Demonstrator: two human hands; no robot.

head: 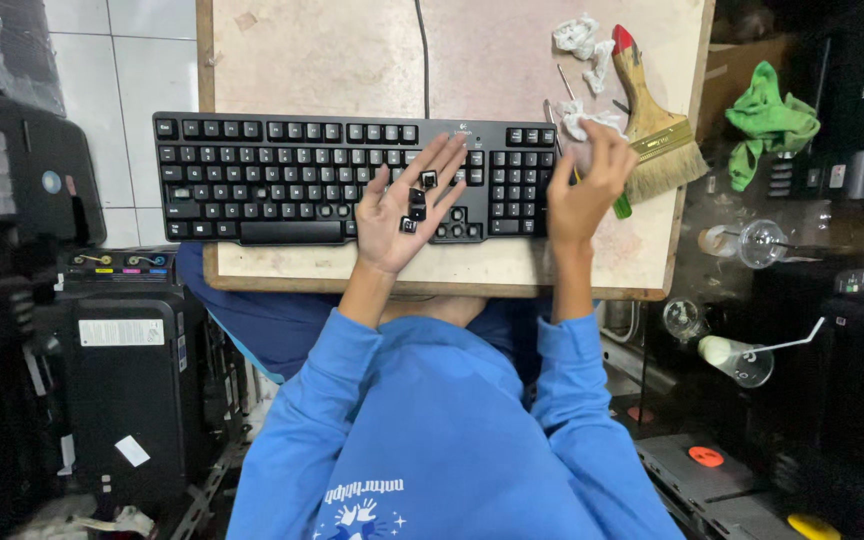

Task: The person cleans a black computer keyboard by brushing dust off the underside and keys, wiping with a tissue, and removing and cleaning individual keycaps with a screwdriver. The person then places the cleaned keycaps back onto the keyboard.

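Left hand (pixel 404 208) lies palm up and spread wide over the lower right part of the black plastic full-size keyboard (pixel 282 180), fingers fanned. Three loose black keycaps (pixel 418 199) rest on the open palm and fingers; nothing is gripped. Right hand (pixel 588 180) is closed around a crumpled white tissue (pixel 584 120) and a green-handled tool (pixel 620 207), at the keyboard's right end.

The keyboard sits across a worn beige wooden board (pixel 352 50); several key sockets near the left hand show bare. Just right of the right hand lies a wide wooden-handled paintbrush with a red tip (pixel 652 120), bristles toward the board edge. More tissue wads (pixel 580 38) lie above it. A green cloth (pixel 767 125) sits off the board, well apart.
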